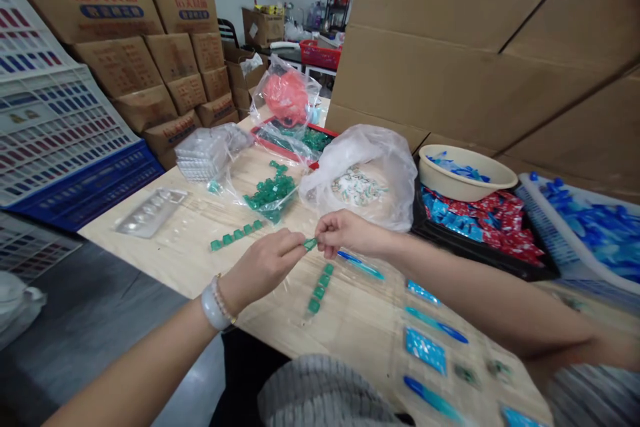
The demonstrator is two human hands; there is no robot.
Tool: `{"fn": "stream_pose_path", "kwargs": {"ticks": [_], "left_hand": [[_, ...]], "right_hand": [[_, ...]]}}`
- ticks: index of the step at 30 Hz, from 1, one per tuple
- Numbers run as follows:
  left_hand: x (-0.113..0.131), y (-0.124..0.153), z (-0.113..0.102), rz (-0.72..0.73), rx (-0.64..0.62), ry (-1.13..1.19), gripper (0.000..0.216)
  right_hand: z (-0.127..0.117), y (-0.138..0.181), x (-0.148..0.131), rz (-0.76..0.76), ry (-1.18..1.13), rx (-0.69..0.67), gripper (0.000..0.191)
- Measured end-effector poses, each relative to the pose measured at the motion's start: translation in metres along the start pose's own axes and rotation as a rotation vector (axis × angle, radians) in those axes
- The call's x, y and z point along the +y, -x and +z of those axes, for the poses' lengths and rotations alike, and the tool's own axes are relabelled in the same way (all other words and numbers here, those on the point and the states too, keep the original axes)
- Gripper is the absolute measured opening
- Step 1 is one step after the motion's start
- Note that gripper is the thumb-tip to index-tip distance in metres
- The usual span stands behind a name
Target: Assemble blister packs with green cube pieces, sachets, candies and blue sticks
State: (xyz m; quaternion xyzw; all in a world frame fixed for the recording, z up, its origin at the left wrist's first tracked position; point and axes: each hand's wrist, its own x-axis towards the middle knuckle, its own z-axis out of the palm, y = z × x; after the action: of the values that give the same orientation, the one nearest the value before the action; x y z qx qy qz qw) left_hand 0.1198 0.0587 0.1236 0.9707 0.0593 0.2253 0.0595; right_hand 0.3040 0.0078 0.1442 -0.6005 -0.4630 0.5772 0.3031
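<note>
My left hand [265, 265] and my right hand [345, 232] meet above the wooden table [200, 260], both pinching one end of a strip of small green candies [316, 283] that hangs down toward the table. A second short green strip [236, 235] lies to the left. Behind it a clear bag holds a heap of loose green candies [270, 192]. My left wrist wears a white bangle.
A white plastic bag of wrapped sweets [361, 180] sits behind my hands. Right: a black tray of red and blue sachets [480, 220], a beige bowl [465, 173], a tray of blue packets [595, 227]. Blue sachets [425, 347] lie in a clear tray nearby. Cardboard boxes stand behind.
</note>
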Motion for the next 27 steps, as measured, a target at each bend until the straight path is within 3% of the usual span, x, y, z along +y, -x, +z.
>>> {"fn": "stream_pose_path", "kwargs": {"ticks": [4,6,9,12,14,16,18,21,24,27], "left_hand": [[0.014,0.003,0.001,0.075,-0.07,0.19,0.023],[0.02,0.004,0.007,-0.033,-0.049,0.308,0.017],[0.029,0.006,0.022,-0.459,0.091,0.61,0.008],[0.04,0.015,0.041,-0.938,0.142,1.194,0.015],[0.049,0.023,0.052,-1.124,0.082,1.603,0.021],[0.057,0.032,0.058,-1.219,0.011,1.843,0.024],[0.062,0.042,0.062,-1.271,-0.062,1.897,0.026],[0.062,0.057,0.064,-1.327,-0.12,1.703,0.033],[0.057,0.069,0.068,-1.335,-0.037,1.428,0.031],[0.054,0.079,0.075,-1.256,0.021,1.347,0.027]], "right_hand": [[0.001,0.01,0.006,0.102,-0.22,-0.139,0.01],[0.005,0.015,0.01,0.098,-0.242,-0.132,0.012],[0.017,0.024,0.024,-0.143,-0.105,0.091,0.011],[0.038,0.037,0.048,-0.471,0.22,0.248,0.017],[0.055,0.047,0.067,-0.562,0.396,0.289,0.019],[0.071,0.055,0.085,-0.571,0.471,0.367,0.019],[0.084,0.06,0.1,-0.522,0.489,0.417,0.018],[0.096,0.062,0.12,-0.389,0.562,0.413,0.011],[0.105,0.058,0.134,-0.257,0.787,0.407,0.009],[0.113,0.049,0.139,-0.115,0.996,0.402,0.013]]}}
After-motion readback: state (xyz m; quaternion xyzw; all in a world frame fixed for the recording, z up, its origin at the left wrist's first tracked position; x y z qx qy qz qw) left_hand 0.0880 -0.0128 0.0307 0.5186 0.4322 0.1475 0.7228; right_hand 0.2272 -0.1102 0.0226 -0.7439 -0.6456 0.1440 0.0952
